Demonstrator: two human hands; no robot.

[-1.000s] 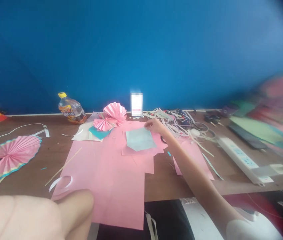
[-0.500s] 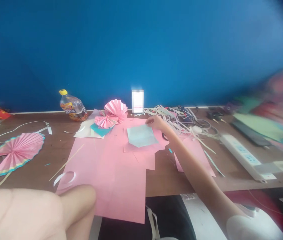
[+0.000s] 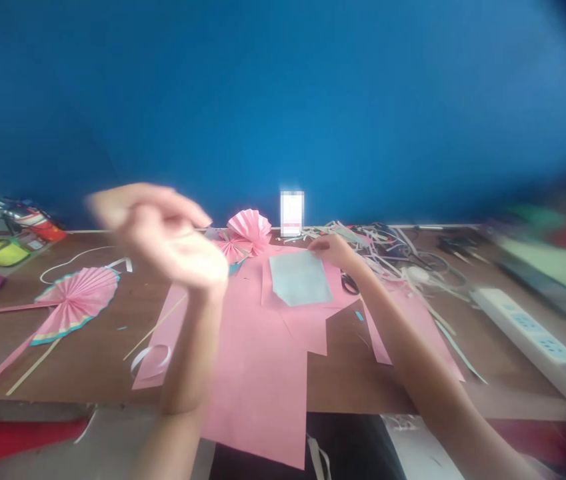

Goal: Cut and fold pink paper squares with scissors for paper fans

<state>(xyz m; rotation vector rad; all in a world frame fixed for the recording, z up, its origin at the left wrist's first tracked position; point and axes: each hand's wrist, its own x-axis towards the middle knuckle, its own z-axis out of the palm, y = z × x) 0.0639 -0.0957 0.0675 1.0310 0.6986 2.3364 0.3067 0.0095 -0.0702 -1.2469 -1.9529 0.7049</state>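
A pale blue paper [image 3: 300,280] lies flat on a big pink paper [image 3: 257,387], near the far side of a wooden table [image 3: 347,373]. The person's right hand [image 3: 335,251] is at the upper corner of the blue paper. Its fingers are close together and seem to touch the paper, but I cannot tell if they pinch it. The left hand [image 3: 167,240] is raised above the table and is blurred, so I cannot tell if its fingers are apart or together. Black scissors [image 3: 349,285] lie just beside the right hand, with a pile of paper strips [image 3: 387,252] behind them. A pink paper fan [image 3: 247,227] stands behind the blue paper. Another paper fan [image 3: 75,303] lies on the table at the left, and a white power strip [image 3: 525,343] lies at the right, below a blue wall [image 3: 413,113].
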